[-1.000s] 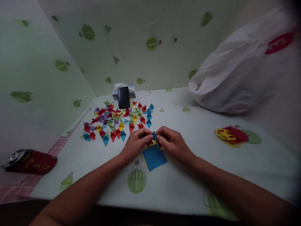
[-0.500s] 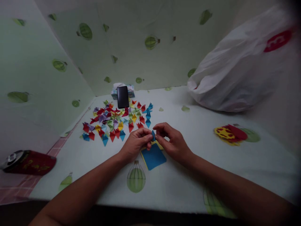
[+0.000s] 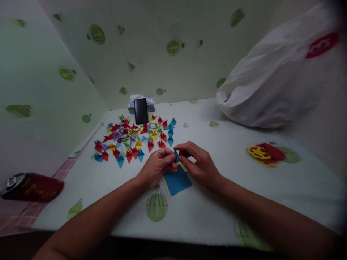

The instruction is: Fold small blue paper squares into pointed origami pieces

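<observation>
Together, left hand [image 3: 156, 167] and right hand [image 3: 199, 164] grip blue paper piece [image 3: 176, 156]; bag logo [image 3: 321, 45] unreadable.

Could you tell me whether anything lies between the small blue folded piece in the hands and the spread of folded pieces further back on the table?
Nothing visible does: bare tablecloth separates the blue piece from the spread.

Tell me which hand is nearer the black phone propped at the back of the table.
Left. The left hand lies in front of the black phone, below the folded paper pieces; the right hand sits farther right.
</observation>
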`<state>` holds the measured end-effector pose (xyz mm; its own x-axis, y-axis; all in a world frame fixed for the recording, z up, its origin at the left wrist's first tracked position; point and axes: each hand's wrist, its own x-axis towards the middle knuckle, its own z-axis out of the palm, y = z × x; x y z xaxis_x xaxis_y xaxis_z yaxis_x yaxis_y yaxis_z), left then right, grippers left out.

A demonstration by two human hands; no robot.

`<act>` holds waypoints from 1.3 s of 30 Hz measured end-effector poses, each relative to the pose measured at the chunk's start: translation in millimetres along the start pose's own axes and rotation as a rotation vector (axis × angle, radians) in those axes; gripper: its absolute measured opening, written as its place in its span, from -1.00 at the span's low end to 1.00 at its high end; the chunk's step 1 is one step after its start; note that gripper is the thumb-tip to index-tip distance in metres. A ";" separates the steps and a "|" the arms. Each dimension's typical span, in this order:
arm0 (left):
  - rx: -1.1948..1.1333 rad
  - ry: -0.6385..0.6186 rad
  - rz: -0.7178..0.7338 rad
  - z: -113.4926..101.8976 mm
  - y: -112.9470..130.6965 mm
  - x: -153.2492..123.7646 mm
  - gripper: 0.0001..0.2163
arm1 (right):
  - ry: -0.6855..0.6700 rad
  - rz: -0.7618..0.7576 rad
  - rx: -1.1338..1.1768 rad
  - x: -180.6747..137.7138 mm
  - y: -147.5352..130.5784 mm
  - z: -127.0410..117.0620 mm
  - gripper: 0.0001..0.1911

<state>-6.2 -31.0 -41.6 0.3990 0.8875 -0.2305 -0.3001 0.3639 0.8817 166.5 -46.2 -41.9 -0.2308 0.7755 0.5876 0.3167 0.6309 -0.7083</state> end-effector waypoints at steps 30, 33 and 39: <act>0.130 -0.023 0.103 -0.3 -1.5 -1.8 -0.73 | 0.001 0.013 -0.011 2.1 1.6 -1.0 -0.87; 0.145 -0.020 0.106 -0.1 -0.4 -1.8 -0.71 | -0.005 0.001 -0.015 3.5 3.0 -2.3 -0.87; 0.166 -0.016 0.129 1.1 2.0 -2.7 -0.71 | -0.005 -0.029 -0.024 5.1 2.3 -4.5 -0.84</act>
<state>-6.9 -33.0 -38.7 0.3809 0.9185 -0.1062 -0.2028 0.1950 0.9596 170.2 -40.9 -38.8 -0.2451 0.7570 0.6058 0.3315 0.6526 -0.6813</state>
